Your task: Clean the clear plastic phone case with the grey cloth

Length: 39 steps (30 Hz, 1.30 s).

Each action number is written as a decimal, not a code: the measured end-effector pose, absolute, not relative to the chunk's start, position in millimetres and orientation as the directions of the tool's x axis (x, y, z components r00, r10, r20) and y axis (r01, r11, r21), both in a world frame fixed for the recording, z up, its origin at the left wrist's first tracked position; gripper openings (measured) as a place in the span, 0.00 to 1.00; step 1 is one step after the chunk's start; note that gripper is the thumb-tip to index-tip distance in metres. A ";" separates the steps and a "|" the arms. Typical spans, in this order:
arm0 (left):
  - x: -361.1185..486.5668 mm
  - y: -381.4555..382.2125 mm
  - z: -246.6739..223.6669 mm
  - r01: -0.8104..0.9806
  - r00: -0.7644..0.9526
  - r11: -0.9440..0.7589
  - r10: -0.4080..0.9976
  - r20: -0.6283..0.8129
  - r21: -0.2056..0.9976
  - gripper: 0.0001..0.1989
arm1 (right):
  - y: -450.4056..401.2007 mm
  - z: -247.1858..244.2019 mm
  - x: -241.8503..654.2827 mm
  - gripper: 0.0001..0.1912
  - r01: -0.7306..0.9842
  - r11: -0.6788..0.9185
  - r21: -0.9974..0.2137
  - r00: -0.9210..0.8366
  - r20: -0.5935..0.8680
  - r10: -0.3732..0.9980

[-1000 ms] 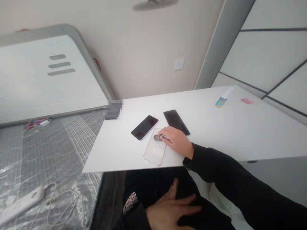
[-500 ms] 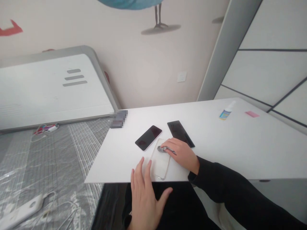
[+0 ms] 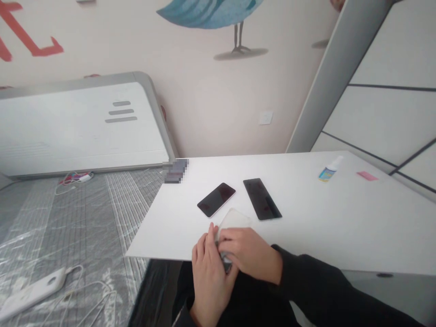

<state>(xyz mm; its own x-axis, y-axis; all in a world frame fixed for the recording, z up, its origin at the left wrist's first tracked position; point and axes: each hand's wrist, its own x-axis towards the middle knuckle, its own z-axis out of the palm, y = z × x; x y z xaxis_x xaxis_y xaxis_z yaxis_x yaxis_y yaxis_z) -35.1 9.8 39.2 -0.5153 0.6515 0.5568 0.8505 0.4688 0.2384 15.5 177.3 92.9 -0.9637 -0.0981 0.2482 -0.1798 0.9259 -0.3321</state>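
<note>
A clear phone case (image 3: 235, 219) lies at the front edge of the white table, its lower part covered by my hands. My left hand (image 3: 210, 272) closes around the near left part of the case, fingers along its side and thumb toward the near end. My right hand (image 3: 248, 253) is on top of the case with curled fingers pressed on a small crumpled grey cloth (image 3: 225, 261), mostly hidden. Behind the case lie a black-screened phone (image 3: 216, 200) and, to its right, a larger dark phone (image 3: 262, 199).
A spray bottle (image 3: 329, 170) and a pink slip (image 3: 367, 175) are at the table's right. A blurred-out dark item (image 3: 176, 170) sits at the far left corner. Left of the table is a bed (image 3: 85, 218) with a white device (image 3: 34, 293) and cables.
My left hand has come up from in front of the table onto the case and gripped it. My right hand has moved toward me, down the case, with the cloth. The view has shifted.
</note>
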 end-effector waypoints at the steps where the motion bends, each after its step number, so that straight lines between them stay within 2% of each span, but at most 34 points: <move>1: -34.9 9.4 39.9 0.847 -0.522 0.468 0.649 0.553 0.250 0.31 | 178.7 93.7 14.5 0.09 -0.198 0.922 -0.334 -0.965 0.233 -0.123; 6: -36.0 0.0 52.0 0.834 -0.542 0.389 0.716 0.441 0.392 0.41 | 197.2 96.7 10.7 0.12 0.068 0.969 -0.239 -0.964 0.233 0.125; 8: -37.7 -4.2 54.7 0.816 -0.545 0.354 0.736 0.402 0.458 0.45 | 193.1 97.1 13.9 0.12 0.033 0.967 -0.254 -0.969 0.230 0.094; 12: -39.7 -5.8 49.6 0.780 -0.583 0.345 0.705 0.404 0.522 0.46 | 180.7 101.2 23.0 0.10 -0.194 0.912 -0.361 -0.975 0.173 -0.139; 13: -39.6 -4.9 47.5 0.778 -0.591 0.348 0.690 0.419 0.524 0.45 | 181.7 102.7 23.8 0.10 -0.170 0.919 -0.355 -0.980 0.156 -0.122; 16: -38.4 -0.8 43.0 0.785 -0.597 0.356 0.652 0.468 0.506 0.46 | 190.8 106.2 23.3 0.10 0.012 0.966 -0.259 -0.989 0.142 0.050; 17: -37.8 0.7 42.3 0.788 -0.596 0.355 0.646 0.477 0.502 0.46 | 193.2 106.7 23.0 0.10 0.005 0.968 -0.252 -0.989 0.143 0.043; 20: -36.6 3.9 41.6 0.793 -0.592 0.354 0.641 0.488 0.496 0.46 | 194.6 107.4 23.3 0.12 -0.154 0.942 -0.297 -0.984 0.132 -0.120; 21: -36.4 4.6 41.7 0.794 -0.592 0.359 0.639 0.491 0.491 0.46 | 193.6 107.9 23.5 0.11 -0.142 0.948 -0.286 -0.986 0.128 -0.109; 24: -36.4 6.0 42.3 0.793 -0.599 0.384 0.637 0.486 0.473 0.47 | 188.5 109.6 23.6 0.09 0.026 0.986 -0.164 -0.989 0.141 0.050; 25: -36.4 6.4 42.6 0.794 -0.598 0.388 0.639 0.484 0.468 0.46 | 186.7 109.8 23.3 0.09 0.015 0.989 -0.149 -0.989 0.143 0.036; 28: -36.2 7.2 43.6 0.806 -0.582 0.379 0.644 0.497 0.454 0.43 | 185.4 109.8 21.2 0.07 -0.163 0.964 -0.210 -0.982 0.129 -0.138; 29: -36.0 7.2 43.9 0.810 -0.578 0.377 0.642 0.504 0.449 0.42 | 186.9 109.7 20.0 0.08 -0.138 0.969 -0.203 -0.985 0.134 -0.112; 32: -35.9 6.5 44.0 0.809 -0.581 0.388 0.637 0.507 0.441 0.42 | 191.3 109.3 17.7 0.09 0.061 0.989 -0.136 -0.979 0.186 0.086; 33: -36.1 6.1 43.6 0.810 -0.580 0.388 0.642 0.501 0.439 0.42 | 191.1 108.9 17.7 0.09 0.060 0.989 -0.136 -0.979 0.187 0.085; 36: -37.3 5.3 42.0 0.819 -0.565 0.384 0.669 0.482 0.427 0.40 | 187.1 108.0 18.3 0.04 -0.167 0.953 -0.254 -0.979 0.156 -0.130; 37: -37.7 5.3 41.6 0.821 -0.563 0.387 0.672 0.481 0.420 0.40 | 186.2 108.3 17.9 0.05 -0.153 0.956 -0.251 -0.981 0.153 -0.117; 39: -38.3 5.8 41.5 0.822 -0.564 0.402 0.665 0.489 0.402 0.40 | 186.1 109.6 15.9 0.07 0.020 0.984 -0.176 -0.985 0.167 0.050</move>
